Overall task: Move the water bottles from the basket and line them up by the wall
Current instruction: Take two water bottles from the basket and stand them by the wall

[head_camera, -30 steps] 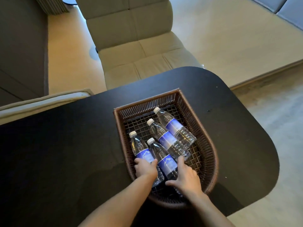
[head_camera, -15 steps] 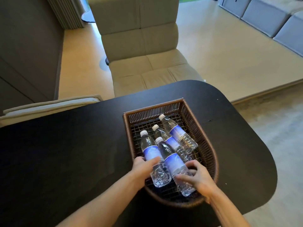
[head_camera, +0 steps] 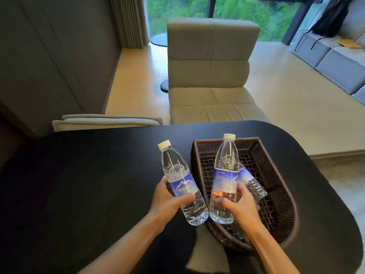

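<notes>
A dark brown wicker basket [head_camera: 276,186] sits on the black table [head_camera: 88,184], right of centre. My left hand [head_camera: 167,200] grips a clear water bottle [head_camera: 175,171] with a blue label and white cap, lifted and tilted just left of the basket. My right hand [head_camera: 240,208] holds a second water bottle [head_camera: 225,165] nearly upright over the basket's near left side. Behind it, another bottle [head_camera: 250,182] lies in the basket, partly hidden. The dark wall [head_camera: 49,62] rises at the left beyond the table.
A beige padded chair [head_camera: 209,76] stands across the table, and a second beige chair back [head_camera: 102,121] shows at the table's far left edge. A grey sofa [head_camera: 339,64] is at the far right. The table's rounded end curves off to the right.
Both hands have lifted a bottle each out of the basket, the left one moving left past the rim. The camera has tilted up, showing the window and chair back.
</notes>
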